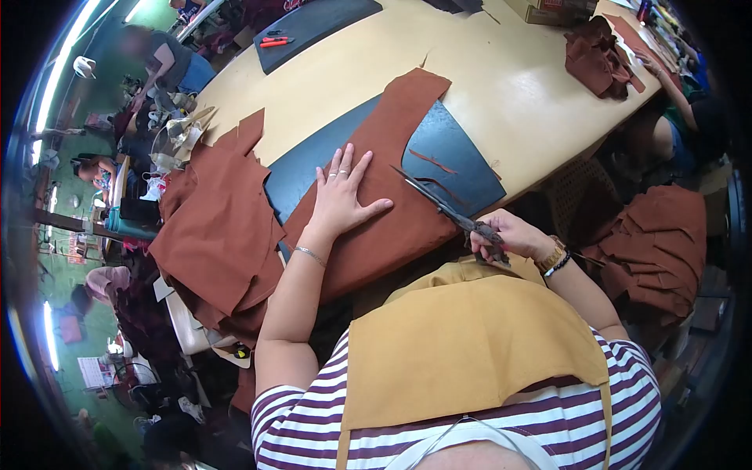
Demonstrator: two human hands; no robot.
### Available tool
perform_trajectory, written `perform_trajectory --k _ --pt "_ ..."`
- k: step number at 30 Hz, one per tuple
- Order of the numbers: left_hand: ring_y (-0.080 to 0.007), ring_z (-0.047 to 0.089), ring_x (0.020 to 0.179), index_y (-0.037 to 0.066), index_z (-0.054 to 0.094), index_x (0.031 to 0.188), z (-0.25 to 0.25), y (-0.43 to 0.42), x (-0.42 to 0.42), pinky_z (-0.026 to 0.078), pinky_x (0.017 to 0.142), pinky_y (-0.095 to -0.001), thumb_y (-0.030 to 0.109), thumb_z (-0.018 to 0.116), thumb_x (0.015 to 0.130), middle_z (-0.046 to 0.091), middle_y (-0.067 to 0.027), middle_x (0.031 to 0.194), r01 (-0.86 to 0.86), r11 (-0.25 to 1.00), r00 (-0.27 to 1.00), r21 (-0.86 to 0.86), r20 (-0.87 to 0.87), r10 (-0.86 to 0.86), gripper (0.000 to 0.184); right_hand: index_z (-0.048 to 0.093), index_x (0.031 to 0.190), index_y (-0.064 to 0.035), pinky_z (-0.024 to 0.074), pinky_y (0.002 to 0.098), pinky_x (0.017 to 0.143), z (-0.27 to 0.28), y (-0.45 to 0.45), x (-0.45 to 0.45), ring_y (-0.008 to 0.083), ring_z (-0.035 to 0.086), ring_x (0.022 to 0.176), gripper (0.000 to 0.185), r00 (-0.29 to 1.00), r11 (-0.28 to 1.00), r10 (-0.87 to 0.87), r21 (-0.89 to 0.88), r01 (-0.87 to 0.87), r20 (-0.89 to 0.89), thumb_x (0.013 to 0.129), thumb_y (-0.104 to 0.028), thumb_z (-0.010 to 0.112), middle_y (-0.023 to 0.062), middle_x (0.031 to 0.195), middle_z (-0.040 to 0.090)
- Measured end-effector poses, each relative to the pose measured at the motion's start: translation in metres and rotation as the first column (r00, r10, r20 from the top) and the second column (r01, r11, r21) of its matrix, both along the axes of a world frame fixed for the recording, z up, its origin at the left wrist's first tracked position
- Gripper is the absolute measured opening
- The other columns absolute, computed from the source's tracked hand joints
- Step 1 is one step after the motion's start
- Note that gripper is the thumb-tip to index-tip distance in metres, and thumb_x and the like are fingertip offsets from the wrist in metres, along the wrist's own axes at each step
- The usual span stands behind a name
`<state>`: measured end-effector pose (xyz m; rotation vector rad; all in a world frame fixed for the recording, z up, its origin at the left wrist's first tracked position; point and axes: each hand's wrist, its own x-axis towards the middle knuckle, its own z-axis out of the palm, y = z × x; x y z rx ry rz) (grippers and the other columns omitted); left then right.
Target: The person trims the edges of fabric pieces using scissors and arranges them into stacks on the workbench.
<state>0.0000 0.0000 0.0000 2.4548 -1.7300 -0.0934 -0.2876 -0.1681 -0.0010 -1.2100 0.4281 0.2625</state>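
Your L grip is nearest the brown panel: it's right on it, palm down, fingers spread, nothing clasped, just flat contact. Your R grip is curled round the handles of the shears, which look wrapped in dark, ragged cloth; can't tell how far apart the blades are. From the R grip, the panel lies to the L & away; the shears point up-L, tips at the panel's concave R edge. The panel's long axis runs diagonally, wide end near you below the L grip, narrow end beyond it, up & R. So the shears lie across that axis, not along it.

Materials: panel is matte, thin, pliable, suede-like (leather or heavy cloth, can't tell), w/ its near edge sagging off the worktop. Beneath it, a smooth blue-black mat, stiff-looking. Btwn blades & mat's far R side, 2 narrow brown offcuts, slightly curled. L of the L grip, a loose stack of similar brown pieces, irregular edges; R of the R grip, a folded, rumpled brown pile.
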Motion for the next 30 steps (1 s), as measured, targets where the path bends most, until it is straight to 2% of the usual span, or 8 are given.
perform_trajectory --k 2,8,15,23,30 --pt "-0.0333 0.012 0.143 0.020 0.032 0.145 -0.001 0.000 -0.002 0.010 0.108 -0.0646 0.075 0.058 0.067 0.017 -0.0163 0.154 -0.001 1.000 1.000 -0.004 0.001 0.001 0.099 0.062 0.079 -0.0038 0.0509 0.0238 0.054 0.004 0.000 0.002 0.0066 0.058 0.060 0.023 1.000 1.000 -0.004 -0.011 0.004 0.008 0.088 -0.024 0.065 0.0018 0.073 0.063" --pt "-0.0340 0.013 0.142 0.020 0.033 0.145 -0.002 0.002 0.000 0.011 0.107 -0.0651 0.076 0.058 0.067 0.018 -0.0161 0.153 -0.002 1.000 1.000 -0.027 0.009 0.003 0.099 0.062 0.079 -0.0043 0.0484 0.0226 0.052 0.001 0.004 0.004 0.0063 0.057 0.058 0.024 0.999 0.999 -0.038 0.008 0.038 0.024 0.089 -0.025 0.064 0.0013 0.072 0.063" --pt "-0.0355 0.015 0.142 0.019 0.032 0.145 -0.004 0.004 -0.013 0.013 0.106 -0.0667 0.076 0.056 0.068 0.019 -0.0164 0.153 -0.122 0.992 0.992 -0.013 0.033 0.122 0.098 0.063 0.083 -0.0040 0.0466 0.0210 0.053 0.000 0.014 -0.002 0.0064 0.058 0.059 0.020 0.994 0.993 -0.107 0.052 0.107 -0.004 0.089 -0.023 0.063 0.0006 0.072 0.062" --pt "-0.0359 0.012 0.142 0.019 0.026 0.147 -0.007 0.007 -0.037 0.012 0.104 -0.0689 0.075 0.053 0.073 0.015 -0.0172 0.154 -0.270 0.963 0.962 0.003 0.036 0.269 0.097 0.064 0.086 -0.0043 0.0461 0.0197 0.053 0.000 0.018 -0.002 0.0061 0.058 0.061 0.016 0.995 0.993 -0.099 0.066 0.100 -0.013 0.089 -0.020 0.063 0.0006 0.074 0.062" --pt "-0.0383 0.009 0.142 0.013 0.024 0.148 -0.005 0.007 -0.062 0.013 0.103 -0.0702 0.072 0.052 0.075 0.010 -0.0230 0.153 -0.337 0.941 0.941 0.015 0.014 0.337 0.097 0.064 0.087 -0.0045 0.0468 0.0203 0.056 0.008 0.022 0.004 0.0060 0.057 0.061 0.016 0.994 0.994 -0.107 0.021 0.108 -0.025 0.090 -0.020 0.062 0.0001 0.075 0.062"
